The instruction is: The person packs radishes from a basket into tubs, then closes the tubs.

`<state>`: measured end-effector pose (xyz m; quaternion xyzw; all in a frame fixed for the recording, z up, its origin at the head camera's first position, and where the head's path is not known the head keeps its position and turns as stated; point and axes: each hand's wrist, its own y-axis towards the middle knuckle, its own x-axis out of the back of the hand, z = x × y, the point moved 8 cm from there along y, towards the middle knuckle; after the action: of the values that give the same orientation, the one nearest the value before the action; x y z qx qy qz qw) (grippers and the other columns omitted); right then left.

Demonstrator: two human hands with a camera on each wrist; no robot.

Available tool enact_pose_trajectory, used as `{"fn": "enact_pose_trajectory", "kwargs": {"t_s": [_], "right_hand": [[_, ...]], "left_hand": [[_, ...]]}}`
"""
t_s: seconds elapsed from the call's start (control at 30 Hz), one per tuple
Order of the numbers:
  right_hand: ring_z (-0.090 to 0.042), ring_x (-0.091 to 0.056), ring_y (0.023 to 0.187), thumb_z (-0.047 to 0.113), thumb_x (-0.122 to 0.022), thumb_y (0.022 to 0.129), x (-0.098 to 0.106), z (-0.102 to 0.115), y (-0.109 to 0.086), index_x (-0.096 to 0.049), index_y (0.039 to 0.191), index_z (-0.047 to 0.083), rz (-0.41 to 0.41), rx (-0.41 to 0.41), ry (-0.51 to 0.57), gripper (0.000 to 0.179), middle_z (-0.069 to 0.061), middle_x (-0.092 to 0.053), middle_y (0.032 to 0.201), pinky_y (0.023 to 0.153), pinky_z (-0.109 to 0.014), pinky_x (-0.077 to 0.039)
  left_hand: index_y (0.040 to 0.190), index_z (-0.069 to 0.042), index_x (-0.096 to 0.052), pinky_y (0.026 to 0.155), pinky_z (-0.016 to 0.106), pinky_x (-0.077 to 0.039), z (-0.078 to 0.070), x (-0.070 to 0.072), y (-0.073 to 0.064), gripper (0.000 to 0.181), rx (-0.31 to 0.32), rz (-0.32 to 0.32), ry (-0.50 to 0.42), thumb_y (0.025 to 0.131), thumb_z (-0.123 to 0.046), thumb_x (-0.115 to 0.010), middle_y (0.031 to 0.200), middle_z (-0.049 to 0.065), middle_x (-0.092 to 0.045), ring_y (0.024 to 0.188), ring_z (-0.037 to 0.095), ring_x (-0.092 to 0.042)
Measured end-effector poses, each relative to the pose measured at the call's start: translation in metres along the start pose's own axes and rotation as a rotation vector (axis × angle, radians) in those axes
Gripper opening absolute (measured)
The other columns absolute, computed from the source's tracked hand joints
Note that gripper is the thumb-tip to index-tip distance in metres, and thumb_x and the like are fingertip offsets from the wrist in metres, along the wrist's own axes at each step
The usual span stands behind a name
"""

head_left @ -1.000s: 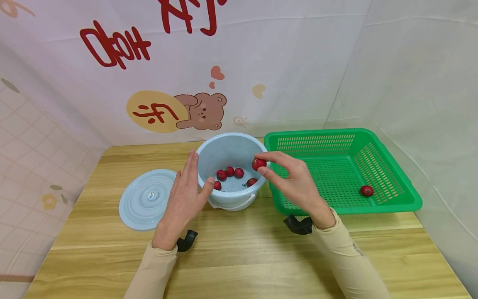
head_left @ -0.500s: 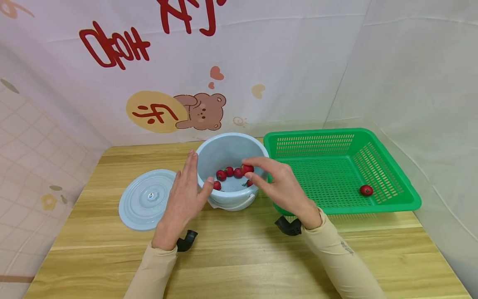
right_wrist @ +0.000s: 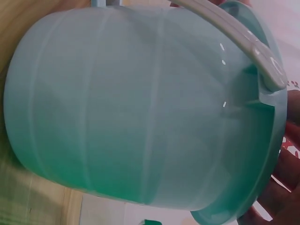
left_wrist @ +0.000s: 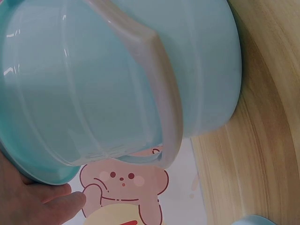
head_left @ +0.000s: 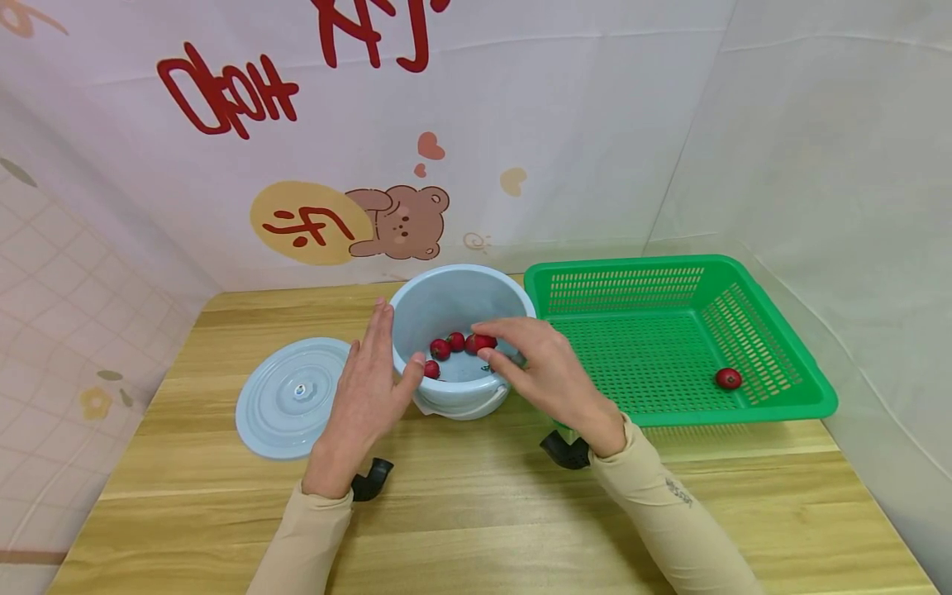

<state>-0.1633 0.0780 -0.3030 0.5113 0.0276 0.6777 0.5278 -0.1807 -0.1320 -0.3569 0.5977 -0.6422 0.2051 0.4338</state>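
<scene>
In the head view my right hand (head_left: 546, 364) reaches over the right rim of a light blue bucket (head_left: 464, 401). Its thumb and index finger pinch a small red radish (head_left: 487, 340) inside, low among the others. Several more radishes (head_left: 440, 349) lie on the bucket floor; one near the thumb is hidden except for a green stem. My left hand (head_left: 368, 397) rests against the bucket's left rim with straight fingers, the thumb at the front edge. The wrist views show the bucket's side, its pale handle (left_wrist: 164, 89) hanging down, and parts of each hand at the rim.
A green perforated basket (head_left: 680, 415) stands right of the bucket, with one radish (head_left: 729, 378) in its right part. The bucket's round blue lid (head_left: 275, 413) lies on the wooden table (head_left: 476, 512) at the left. A printed cloth hangs behind.
My right hand has moved left and down into the bucket with the radish, from above the right rim to beside the other radishes. The left hand stays in place.
</scene>
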Motion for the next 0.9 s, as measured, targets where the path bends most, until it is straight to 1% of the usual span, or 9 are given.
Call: {"fn": "enact_pose_trajectory", "kwargs": {"t_s": [0.23, 0.4, 0.63, 0.77, 0.9], "right_hand": [[-0.021, -0.067, 0.115, 0.019, -0.077, 0.095, -0.003, -0.001, 0.0, -0.075, 0.125, 0.01, 0.003, -0.006, -0.04, 0.031, -0.001, -0.075, 0.12, 0.1, -0.044, -0.051], [-0.02, -0.067, 0.115, 0.018, -0.077, 0.094, -0.004, -0.001, 0.0, -0.075, 0.125, 0.011, 0.007, -0.009, -0.046, 0.032, -0.001, -0.075, 0.119, 0.1, -0.045, -0.051], [-0.022, -0.066, 0.12, 0.018, -0.077, 0.095, -0.003, -0.001, -0.001, -0.073, 0.128, 0.009, 0.012, -0.015, -0.031, 0.034, -0.003, -0.073, 0.126, 0.103, -0.045, -0.051], [-0.022, -0.065, 0.122, 0.016, -0.077, 0.094, 0.004, 0.001, -0.005, -0.073, 0.128, 0.01, -0.009, -0.006, -0.017, 0.034, -0.004, -0.072, 0.129, 0.1, -0.044, -0.054], [-0.022, -0.066, 0.122, 0.014, -0.079, 0.092, 0.018, 0.002, -0.012, -0.074, 0.127, 0.01, -0.038, -0.005, -0.01, 0.035, -0.003, -0.072, 0.129, 0.098, -0.044, -0.055]], "left_hand": [[0.165, -0.002, -0.016, 0.121, 0.067, -0.018, 0.0, 0.0, 0.0, 0.083, 0.003, 0.007, 0.0, 0.104, -0.049, -0.046, 0.173, 0.012, -0.012, 0.156, 0.035, -0.023], [0.165, -0.003, -0.016, 0.121, 0.067, -0.018, -0.001, 0.0, 0.0, 0.083, 0.004, 0.01, 0.0, 0.104, -0.051, -0.045, 0.173, 0.012, -0.011, 0.156, 0.035, -0.022], [0.165, -0.003, -0.016, 0.121, 0.067, -0.018, 0.0, 0.0, 0.0, 0.082, 0.006, 0.009, 0.002, 0.104, -0.049, -0.047, 0.174, 0.009, -0.01, 0.156, 0.034, -0.022], [0.165, -0.003, -0.017, 0.121, 0.067, -0.018, 0.0, 0.0, 0.001, 0.082, 0.007, 0.009, -0.002, 0.104, -0.046, -0.049, 0.174, 0.009, -0.009, 0.157, 0.033, -0.021], [0.165, -0.003, -0.016, 0.121, 0.067, -0.018, 0.001, 0.0, 0.0, 0.082, 0.006, 0.01, -0.001, 0.104, -0.047, -0.048, 0.174, 0.008, -0.009, 0.157, 0.033, -0.02]]}}
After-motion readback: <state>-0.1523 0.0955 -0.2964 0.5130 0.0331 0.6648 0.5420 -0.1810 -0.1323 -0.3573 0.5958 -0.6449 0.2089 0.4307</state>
